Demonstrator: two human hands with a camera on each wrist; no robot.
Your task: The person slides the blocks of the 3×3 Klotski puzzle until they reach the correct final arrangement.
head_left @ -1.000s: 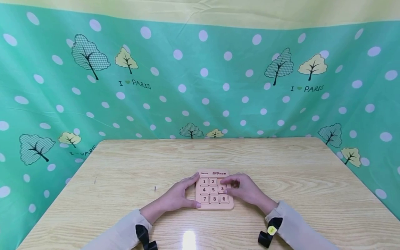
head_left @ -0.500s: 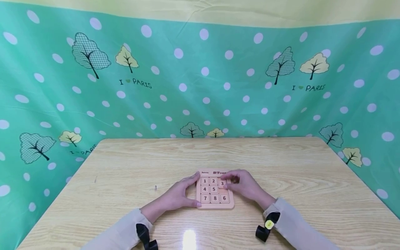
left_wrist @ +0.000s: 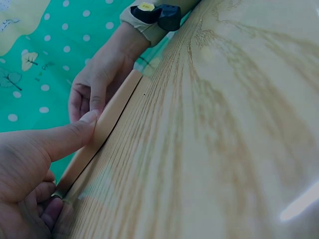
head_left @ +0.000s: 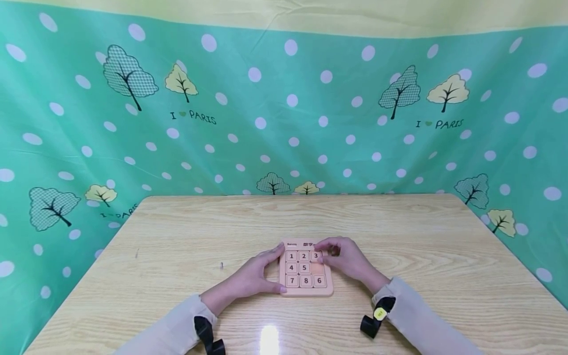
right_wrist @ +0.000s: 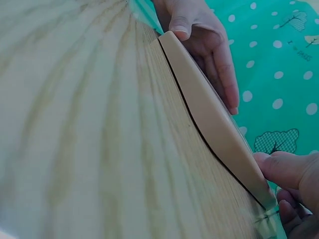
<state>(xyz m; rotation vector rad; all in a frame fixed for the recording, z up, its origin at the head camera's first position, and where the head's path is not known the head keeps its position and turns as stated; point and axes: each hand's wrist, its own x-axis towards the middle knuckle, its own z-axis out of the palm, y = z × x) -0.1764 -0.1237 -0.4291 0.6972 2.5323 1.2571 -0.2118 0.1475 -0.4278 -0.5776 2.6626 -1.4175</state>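
A pink number slide puzzle point(head_left: 306, 292) lies flat on the table, its numbered tiles facing up. My left hand point(head_left: 248, 279) holds the board's left side, thumb at the lower corner and fingers by the upper one. With curled thumb and index finger, my right hand point(head_left: 351, 260) pinches at the tile marked 3 point(head_left: 315, 256), in the top right place. Directly below that tile is a bare slot point(head_left: 317, 269); the tile marked 6 point(head_left: 319, 281) sits under the slot. Both wrist views show only the puzzle's side edge point(left_wrist: 108, 119), with the tiles hidden.
The wood-grain table point(head_left: 199, 222) extends all around the puzzle. A green dotted curtain point(head_left: 275, 108) with printed trees hangs behind it and at both sides. Black straps point(head_left: 205, 331) circle the wrists over light sleeves.
The tile marked 3 has slid up from the middle row to the top row, and the right hand moved up with it. The slot beneath is now bare. The left hand stays put.
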